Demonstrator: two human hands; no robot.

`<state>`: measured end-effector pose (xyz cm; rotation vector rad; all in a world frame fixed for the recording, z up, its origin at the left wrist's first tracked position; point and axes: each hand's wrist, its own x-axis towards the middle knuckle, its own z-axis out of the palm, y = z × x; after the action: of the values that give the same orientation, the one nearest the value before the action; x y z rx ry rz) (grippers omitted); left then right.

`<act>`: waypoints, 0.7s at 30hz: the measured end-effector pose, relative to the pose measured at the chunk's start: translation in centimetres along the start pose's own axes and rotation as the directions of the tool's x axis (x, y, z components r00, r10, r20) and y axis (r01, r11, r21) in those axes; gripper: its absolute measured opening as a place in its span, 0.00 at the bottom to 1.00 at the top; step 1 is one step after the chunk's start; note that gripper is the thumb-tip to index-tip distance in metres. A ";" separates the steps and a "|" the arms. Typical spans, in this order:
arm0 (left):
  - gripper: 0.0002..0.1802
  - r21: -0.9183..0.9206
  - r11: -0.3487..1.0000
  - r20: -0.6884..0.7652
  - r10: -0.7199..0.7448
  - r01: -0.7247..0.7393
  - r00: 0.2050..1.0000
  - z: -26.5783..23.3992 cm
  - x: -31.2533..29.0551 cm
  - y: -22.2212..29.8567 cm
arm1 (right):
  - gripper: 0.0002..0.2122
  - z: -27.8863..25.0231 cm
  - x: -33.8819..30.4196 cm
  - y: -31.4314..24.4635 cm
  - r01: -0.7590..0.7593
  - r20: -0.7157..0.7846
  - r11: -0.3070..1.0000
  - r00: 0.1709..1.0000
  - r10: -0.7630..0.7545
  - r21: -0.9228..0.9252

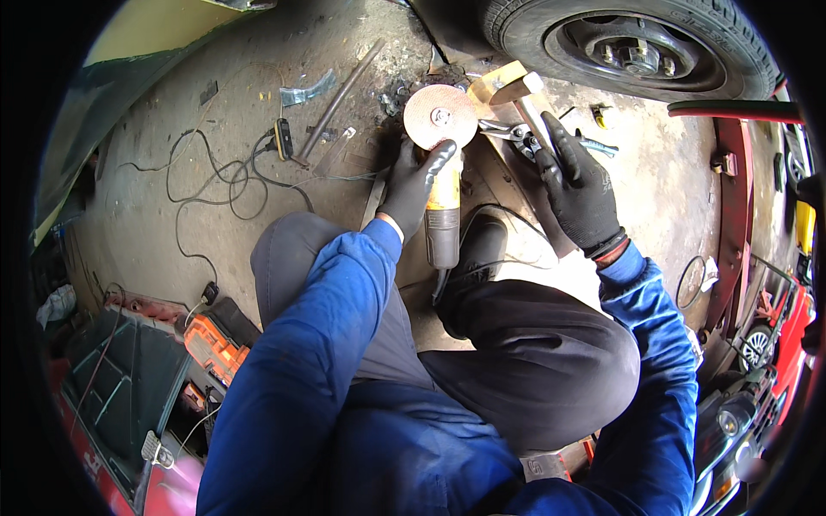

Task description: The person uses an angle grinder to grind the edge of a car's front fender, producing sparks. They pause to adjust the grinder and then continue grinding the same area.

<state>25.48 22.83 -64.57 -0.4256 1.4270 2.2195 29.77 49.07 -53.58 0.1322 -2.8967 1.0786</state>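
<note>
Black-gloved, my left hand [406,187] is closed round the head end of a yellow and grey angle grinder [443,228]. Its round, reddish-tan disc [422,107] faces up, and my thumb lies near the disc's lower edge. The grinder's body points back toward my knees. My right hand [581,198], also gloved, grips a hammer [535,120] by the handle, with the head tilted up and to the left. Just left of that hand, locking pliers [508,131] lie on a metal piece [527,191]. A yellow block-like object [493,80] sits behind the hammer head.
A car wheel [637,52] stands at the far right, near a red metal post [733,215]. On the left floor lie a tangled cord [232,185] and a metal bar [344,95]. An orange tool case [215,344] and a dark green panel [129,370] are at lower left.
</note>
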 end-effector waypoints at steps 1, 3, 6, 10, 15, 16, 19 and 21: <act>0.30 0.009 1.000 -0.008 0.005 -0.005 1.000 0.1 0.0 0.1 | 0.28 0.4 0.1 0.1 0.019 -0.010 1.000 1.000 -0.019 -0.003; 0.29 0.006 1.000 -0.020 0.021 -0.021 1.000 0.3 0.0 0.1 | 0.28 1.2 0.3 0.2 0.044 -0.031 0.999 0.999 -0.044 -0.022; 0.28 0.010 1.000 -0.032 0.026 -0.026 0.999 0.5 0.0 0.1 | 0.28 1.9 0.6 0.3 0.039 -0.024 0.998 0.999 -0.041 -0.054; 0.27 0.008 0.999 -0.013 0.033 -0.033 0.999 0.5 0.3 0.1 | 0.28 2.6 0.9 0.0 0.066 -0.046 0.995 0.997 -0.069 -0.078; 0.26 0.014 1.000 -0.007 0.027 -0.027 1.000 0.4 0.3 0.2 | 0.29 2.7 1.2 -0.3 0.020 -0.019 0.996 1.000 -0.022 -0.087; 0.26 0.016 0.999 -0.008 0.028 -0.028 1.000 0.4 0.3 0.2 | 0.29 2.7 1.2 -0.3 0.028 -0.025 0.996 0.999 -0.031 -0.088; 0.26 0.016 1.000 -0.011 0.020 -0.020 1.000 0.3 0.3 0.1 | 0.29 2.9 1.2 -0.4 0.056 -0.048 0.996 0.997 -0.059 -0.068; 0.25 0.011 1.000 -0.012 0.005 -0.005 1.000 0.3 0.4 0.1 | 0.29 3.0 1.2 -0.3 0.053 -0.063 0.998 0.997 -0.055 -0.028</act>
<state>25.12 23.12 -64.57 -0.4332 1.4479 2.2152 28.53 46.78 -55.51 0.1706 -2.8329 1.0164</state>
